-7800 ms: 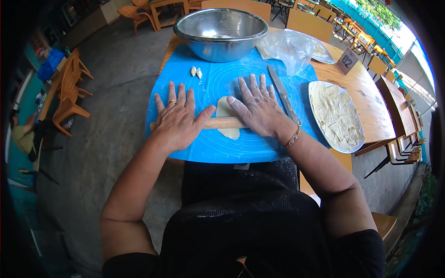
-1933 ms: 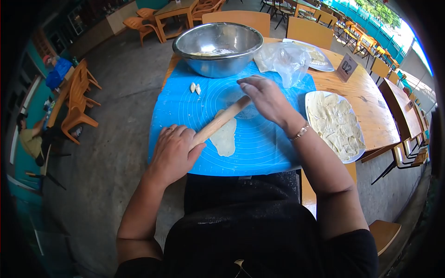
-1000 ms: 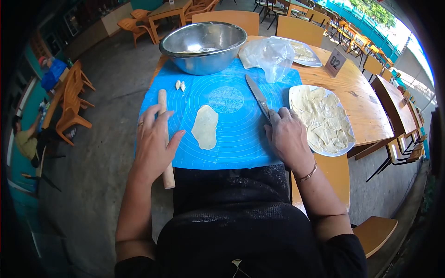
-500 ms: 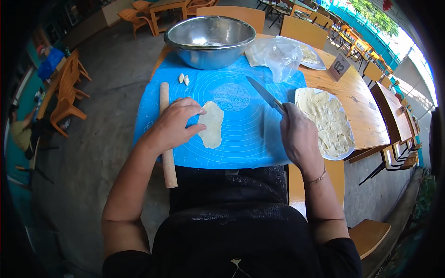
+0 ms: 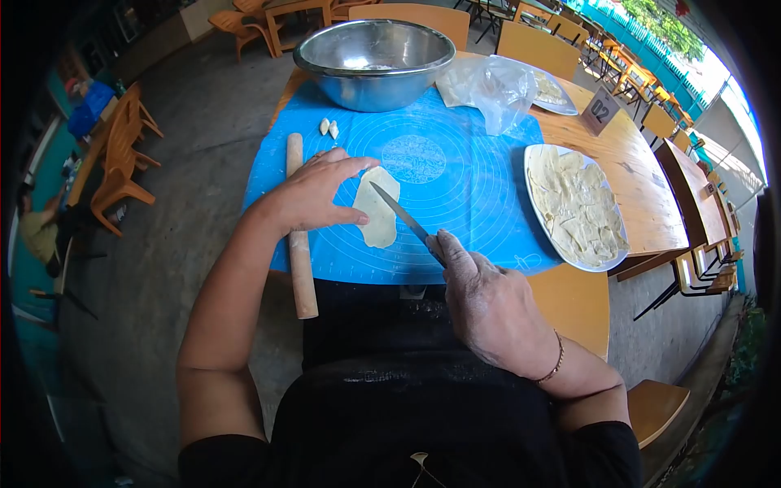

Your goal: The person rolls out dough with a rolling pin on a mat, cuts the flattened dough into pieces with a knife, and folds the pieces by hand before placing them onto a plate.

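Note:
A flat, rolled-out piece of dough lies on the blue baking mat. My left hand is at its left side, thumb and fingers spread apart, with the fingertips at the dough's edge. In my right hand is a knife, gripped by the handle, its tip over the upper part of the dough. Under my left wrist runs a wooden rolling pin, partly hidden by the hand. Two small dough pieces sit near the mat's upper left.
A large steel bowl stands at the back of the wooden table. Beside it are a clear plastic bag and another plate. A white plate of flat dough pieces is at right, near an "02" sign.
My right hand has swung the knife leftward from beside the plate to over the dough. The left hand stays at the dough, its fingers now spread wider.

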The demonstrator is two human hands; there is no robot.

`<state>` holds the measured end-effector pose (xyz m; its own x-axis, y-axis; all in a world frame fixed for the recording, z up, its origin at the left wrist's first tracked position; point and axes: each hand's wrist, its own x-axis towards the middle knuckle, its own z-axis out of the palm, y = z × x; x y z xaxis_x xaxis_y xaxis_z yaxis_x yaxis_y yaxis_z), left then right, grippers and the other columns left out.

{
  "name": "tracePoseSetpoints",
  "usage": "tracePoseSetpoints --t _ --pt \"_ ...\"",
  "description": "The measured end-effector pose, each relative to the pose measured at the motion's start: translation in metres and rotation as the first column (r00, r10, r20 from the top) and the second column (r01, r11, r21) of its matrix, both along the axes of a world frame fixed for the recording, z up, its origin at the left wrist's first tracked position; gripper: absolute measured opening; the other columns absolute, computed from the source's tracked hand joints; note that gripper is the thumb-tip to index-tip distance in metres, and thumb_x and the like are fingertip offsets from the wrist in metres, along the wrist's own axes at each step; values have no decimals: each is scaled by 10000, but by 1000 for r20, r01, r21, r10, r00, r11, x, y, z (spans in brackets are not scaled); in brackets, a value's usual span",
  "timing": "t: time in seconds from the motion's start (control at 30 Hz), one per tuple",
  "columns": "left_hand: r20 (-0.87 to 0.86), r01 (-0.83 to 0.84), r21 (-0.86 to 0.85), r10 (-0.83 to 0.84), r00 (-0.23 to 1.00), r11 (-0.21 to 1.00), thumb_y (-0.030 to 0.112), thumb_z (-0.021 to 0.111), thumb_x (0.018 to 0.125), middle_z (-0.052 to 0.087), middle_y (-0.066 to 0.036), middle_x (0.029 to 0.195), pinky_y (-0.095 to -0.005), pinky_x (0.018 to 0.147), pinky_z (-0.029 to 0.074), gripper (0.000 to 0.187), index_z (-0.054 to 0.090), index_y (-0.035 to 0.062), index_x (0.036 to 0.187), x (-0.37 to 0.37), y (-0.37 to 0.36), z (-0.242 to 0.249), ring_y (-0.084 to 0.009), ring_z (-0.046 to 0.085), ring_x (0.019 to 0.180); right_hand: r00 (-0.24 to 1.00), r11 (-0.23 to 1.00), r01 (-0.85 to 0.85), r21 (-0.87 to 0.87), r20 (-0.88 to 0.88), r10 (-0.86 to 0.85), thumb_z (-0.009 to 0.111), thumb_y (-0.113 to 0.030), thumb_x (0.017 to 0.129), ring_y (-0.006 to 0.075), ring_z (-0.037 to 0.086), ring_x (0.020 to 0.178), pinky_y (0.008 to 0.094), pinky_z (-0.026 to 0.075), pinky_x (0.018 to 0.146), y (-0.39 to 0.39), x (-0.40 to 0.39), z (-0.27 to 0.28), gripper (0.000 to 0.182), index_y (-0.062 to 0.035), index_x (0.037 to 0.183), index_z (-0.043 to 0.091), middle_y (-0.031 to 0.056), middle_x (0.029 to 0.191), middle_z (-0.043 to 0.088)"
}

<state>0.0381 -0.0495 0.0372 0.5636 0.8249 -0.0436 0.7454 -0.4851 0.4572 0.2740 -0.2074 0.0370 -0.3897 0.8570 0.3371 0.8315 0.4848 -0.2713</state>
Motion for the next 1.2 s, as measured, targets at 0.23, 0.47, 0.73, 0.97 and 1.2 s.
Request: tracePoseSetpoints --t 0.23,0.47,0.73,0.97,1.2 --pt "-88 87 -59 -92 992 994 280 862 674 514 -113 1223 -397 1073 393 788 551 213 1395 -1 14 3 -290 485 1218 997 999 -39 -1 71 39 566 -8 793 313 650 604 386 527 552 10 -8 -1 605 104 1375 444 199 783 616" --pt "-118 67 -76 -76 990 995 308 862 681 489 -120 1244 -393 1074 386 791 549 239 1404 -1 15 1 -298 472 1219 995 999 -41 11 90 40 548 -8 810 312 651 590 388 529 540 21 -11 -3 568 114 1358 459 216 787 620" --pt "-134 69 -66 -78 988 995 315 862 684 481 -133 1268 -411 1090 379 801 539 246 1413 -1 15 0 -311 459 1242 996 998 -54 22 68 52 544 -6 817 316 651 585 391 530 538 26 -14 -5 533 115 1333 487 214 756 625" --pt "-167 46 -103 -63 984 994 321 859 686 467 -146 1314 -414 1109 365 817 521 257 1427 0 15 4 -319 438 1285 991 998 -51 -45 124 56 559 -21 830 316 649 596 392 525 548 10 3 10 536 84 1351 487 200 753 622" --pt "-160 62 -122 -82 984 991 311 854 684 486 -121 1292 -408 1107 369 808 530 237 1421 1 16 7 -309 443 1275 986 988 -11 -157 162 37 599 -53 843 340 640 612 410 500 538 -24 29 34 521 29 1349 511 182 742 623"
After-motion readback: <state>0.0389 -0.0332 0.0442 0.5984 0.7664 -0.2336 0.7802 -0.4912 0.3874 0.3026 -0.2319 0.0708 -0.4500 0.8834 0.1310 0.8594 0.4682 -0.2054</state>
